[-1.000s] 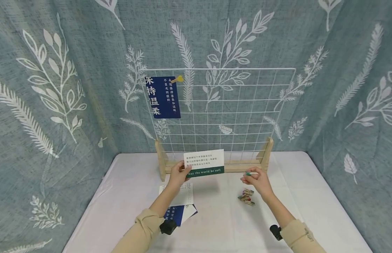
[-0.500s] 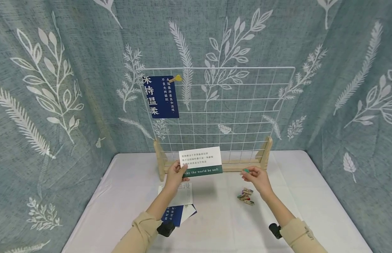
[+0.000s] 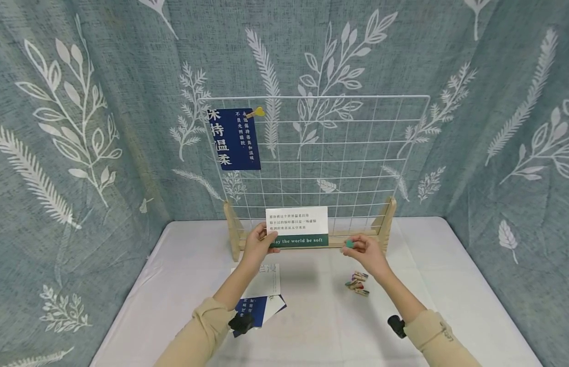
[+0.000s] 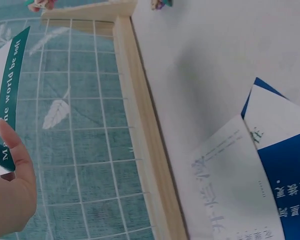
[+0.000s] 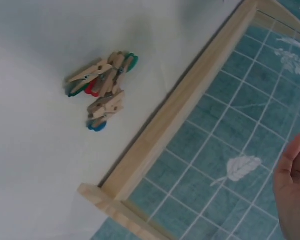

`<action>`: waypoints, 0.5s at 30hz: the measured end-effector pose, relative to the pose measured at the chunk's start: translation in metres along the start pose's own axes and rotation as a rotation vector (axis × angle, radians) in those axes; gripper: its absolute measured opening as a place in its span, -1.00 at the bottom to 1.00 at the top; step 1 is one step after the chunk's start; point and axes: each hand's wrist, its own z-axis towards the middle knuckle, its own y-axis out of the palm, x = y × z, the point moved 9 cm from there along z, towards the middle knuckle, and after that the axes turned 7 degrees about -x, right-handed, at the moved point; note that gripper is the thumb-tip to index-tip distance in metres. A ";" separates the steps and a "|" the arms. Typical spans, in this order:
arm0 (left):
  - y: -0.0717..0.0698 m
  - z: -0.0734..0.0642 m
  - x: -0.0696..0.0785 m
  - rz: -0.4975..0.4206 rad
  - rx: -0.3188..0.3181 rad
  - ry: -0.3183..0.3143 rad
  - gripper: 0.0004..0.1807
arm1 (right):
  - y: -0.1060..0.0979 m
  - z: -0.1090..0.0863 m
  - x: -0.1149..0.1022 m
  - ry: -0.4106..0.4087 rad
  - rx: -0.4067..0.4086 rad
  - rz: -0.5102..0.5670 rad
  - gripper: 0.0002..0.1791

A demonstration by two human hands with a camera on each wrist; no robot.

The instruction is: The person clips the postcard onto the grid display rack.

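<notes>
Between the thumb and fingers of my left hand (image 3: 256,247) is the left end of a white postcard (image 3: 298,220) with a green band reading "May the world be soft". It is held upright in front of the lower part of a white wire grid (image 3: 344,153). My right hand (image 3: 368,253), to the right of the card, pinches a small clothespin with a green end (image 3: 350,243); most of it is hidden by the fingers. In the left wrist view the postcard (image 4: 14,70) shows at the left edge, with my left hand (image 4: 15,195) at its lower end.
A blue postcard (image 3: 240,148) hangs at the grid's upper left under a yellow-topped clothespin (image 3: 255,112). Wooden feet (image 3: 386,224) support the grid. Several clothespins (image 5: 105,85) lie in a pile on the white table (image 3: 312,326). Overlapping white and blue postcards (image 4: 230,175) lie at the left.
The postcard has risen slightly toward the grid and turned more level. My right hand has moved left and slightly up with the clothespin, closer to the card.
</notes>
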 end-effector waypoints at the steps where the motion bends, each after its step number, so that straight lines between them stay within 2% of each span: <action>1: 0.000 0.000 0.002 0.002 0.001 0.001 -0.66 | -0.001 0.000 -0.002 -0.010 -0.002 0.017 -0.69; 9: 0.001 0.004 0.017 0.011 0.010 0.007 -0.64 | -0.007 0.000 -0.016 -0.052 0.057 0.138 -0.69; 15: 0.004 0.008 0.027 -0.007 -0.002 0.021 -0.63 | -0.009 0.001 -0.023 -0.035 0.109 0.125 -0.69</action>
